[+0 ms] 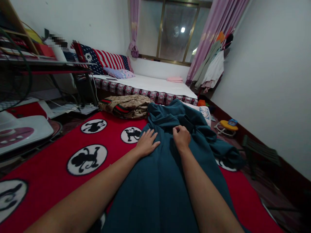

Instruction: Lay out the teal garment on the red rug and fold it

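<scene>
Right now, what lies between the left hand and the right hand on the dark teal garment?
In the head view, only a smooth strip of the teal garment lies between the left hand and the right hand; nothing else is there.

White walls point(267, 81) enclose a low bed point(155, 85) beneath a dark window point(175, 30) with pink curtains point(213, 29); a lamp reflects there.

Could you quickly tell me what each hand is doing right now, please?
Left hand: open, lying flat on the dark teal garment.
Right hand: closed, pinching a fold of the same garment.
</scene>
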Tool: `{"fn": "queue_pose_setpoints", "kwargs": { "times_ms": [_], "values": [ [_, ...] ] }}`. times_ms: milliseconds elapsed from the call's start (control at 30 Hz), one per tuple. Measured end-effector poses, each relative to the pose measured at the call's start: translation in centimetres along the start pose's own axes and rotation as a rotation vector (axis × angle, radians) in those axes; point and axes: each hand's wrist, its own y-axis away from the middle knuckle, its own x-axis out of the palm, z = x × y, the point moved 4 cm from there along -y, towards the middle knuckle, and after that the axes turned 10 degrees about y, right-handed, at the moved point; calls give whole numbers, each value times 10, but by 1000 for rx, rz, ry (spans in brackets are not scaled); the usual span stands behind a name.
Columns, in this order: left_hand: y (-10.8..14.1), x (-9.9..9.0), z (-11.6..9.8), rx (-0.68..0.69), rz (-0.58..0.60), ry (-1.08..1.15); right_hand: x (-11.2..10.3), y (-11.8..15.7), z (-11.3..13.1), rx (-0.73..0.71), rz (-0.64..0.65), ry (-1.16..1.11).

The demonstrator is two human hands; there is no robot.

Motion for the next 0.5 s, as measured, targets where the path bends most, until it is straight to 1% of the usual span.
{"fn": "queue_pose_setpoints", "kwargs": {
  "times_ms": [100, 133, 167, 233, 267, 333, 433, 500],
  "values": [
    [-5, -8, 6, -45, -12, 162, 11, 10, 19, -18, 317, -33],
    [-7, -11, 10, -56, -24, 237, 16, 14, 24, -31, 373, -41],
    [-9, -15, 13, -61, -37, 316, 20, 17, 28, -54, 386, -46],
    [-12, -24, 17, -56, -53, 462, 26, 19, 33, -97, 332, -91],
    [-12, -28, 17, -51, -47, 516, 28, 18, 34, -107, 306, -130],
    [-13, -36, 13, -35, -8, 561, 29, 13, 32, -98, 292, -216],
    [-9, -42, -4, 28, 32, 447, 22, 0, 23, -44, 239, -289],
    [-5, -38, -19, 61, 24, 312, 17, -7, 14, -7, 218, -254]
  ]
}}
